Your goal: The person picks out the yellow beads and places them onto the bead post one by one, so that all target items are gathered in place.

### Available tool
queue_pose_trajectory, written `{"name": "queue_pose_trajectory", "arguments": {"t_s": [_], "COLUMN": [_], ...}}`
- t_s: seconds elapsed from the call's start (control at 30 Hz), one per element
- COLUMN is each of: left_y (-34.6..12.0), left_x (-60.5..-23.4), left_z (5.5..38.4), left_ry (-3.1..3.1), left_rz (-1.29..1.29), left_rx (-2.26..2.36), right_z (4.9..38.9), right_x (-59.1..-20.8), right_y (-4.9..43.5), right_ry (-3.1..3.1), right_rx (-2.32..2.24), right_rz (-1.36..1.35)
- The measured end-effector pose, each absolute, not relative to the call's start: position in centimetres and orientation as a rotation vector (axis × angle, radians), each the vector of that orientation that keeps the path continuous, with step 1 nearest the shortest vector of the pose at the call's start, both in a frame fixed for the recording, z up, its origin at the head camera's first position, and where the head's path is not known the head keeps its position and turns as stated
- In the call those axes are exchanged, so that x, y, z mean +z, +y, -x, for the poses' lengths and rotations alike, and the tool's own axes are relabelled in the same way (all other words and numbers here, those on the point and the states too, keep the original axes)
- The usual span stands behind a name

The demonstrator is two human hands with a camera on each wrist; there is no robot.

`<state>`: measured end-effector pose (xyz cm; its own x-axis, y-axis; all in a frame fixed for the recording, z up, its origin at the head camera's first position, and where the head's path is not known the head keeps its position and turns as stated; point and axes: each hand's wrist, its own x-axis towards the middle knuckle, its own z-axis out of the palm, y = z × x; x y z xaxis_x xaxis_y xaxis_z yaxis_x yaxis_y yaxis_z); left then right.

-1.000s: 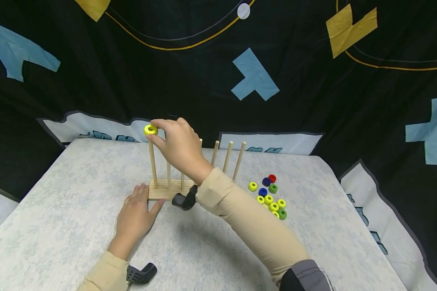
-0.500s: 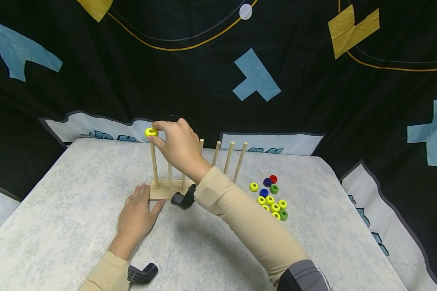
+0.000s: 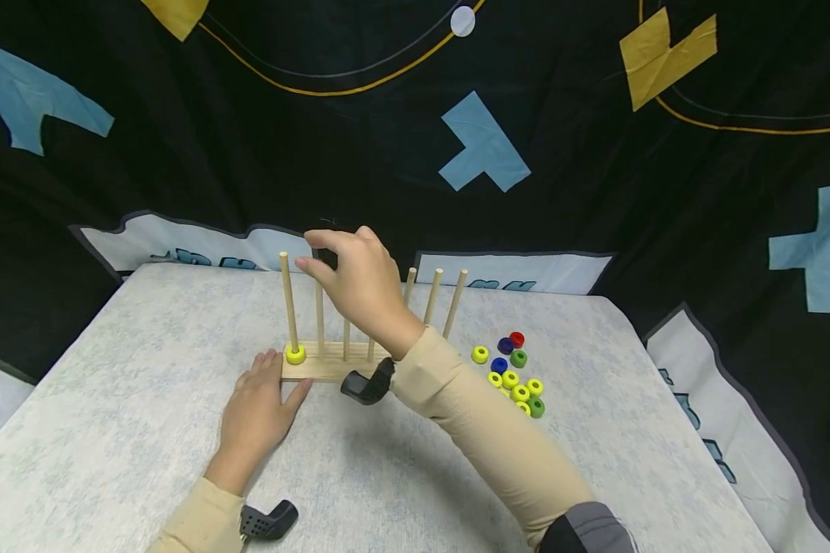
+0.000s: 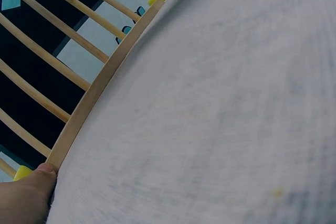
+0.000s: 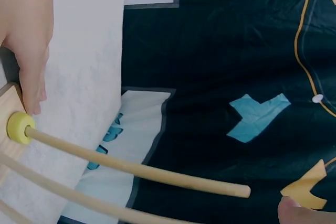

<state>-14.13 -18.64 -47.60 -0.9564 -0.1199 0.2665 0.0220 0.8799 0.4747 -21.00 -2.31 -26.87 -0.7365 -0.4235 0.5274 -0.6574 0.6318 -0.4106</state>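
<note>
A wooden rack has a flat base (image 3: pixel 328 372) and a row of upright pegs. On the leftmost peg (image 3: pixel 287 299), a yellow ring (image 3: pixel 295 354) sits down at the base; the right wrist view also shows this yellow ring (image 5: pixel 20 128). My right hand (image 3: pixel 363 280) is raised just right of that peg's top, thumb and forefinger apart with nothing between them. It hides parts of the middle pegs. My left hand (image 3: pixel 259 415) lies on the table with fairly straight fingers against the base's left end, and its thumb (image 4: pixel 44 176) touches the front edge.
Right of the rack lies a loose group of rings: several yellow rings (image 3: pixel 510 379), a red ring (image 3: pixel 517 339), blue ones (image 3: pixel 499 365) and green ones (image 3: pixel 519 359). A dark cloth (image 3: pixel 387 169) hangs behind the pale table (image 3: pixel 166 369).
My right hand has let go of the yellow ring, which dropped from the top of the leftmost peg to the base. That hand then shifted slightly right. My left hand stayed in place.
</note>
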Motion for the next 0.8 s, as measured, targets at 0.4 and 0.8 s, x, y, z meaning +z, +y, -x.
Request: {"name": "queue_pose_trajectory", "arguments": {"t_s": [0.4, 0.8], "left_y": [-18.6, -18.6], "left_x": [-47.5, -47.5], "left_z": [14.0, 13.9], "left_ry": [-2.766, -2.776], "left_rz": [-0.064, -0.053], "left_rx": [-0.705, -0.713], "right_z": [20.1, 19.2], "right_x": [-28.2, -29.0], "right_y": [4.2, 11.8], "right_ry": [-2.356, -2.3], "right_rx": [0.88, 0.936], "right_rz": [-0.899, -0.754]}}
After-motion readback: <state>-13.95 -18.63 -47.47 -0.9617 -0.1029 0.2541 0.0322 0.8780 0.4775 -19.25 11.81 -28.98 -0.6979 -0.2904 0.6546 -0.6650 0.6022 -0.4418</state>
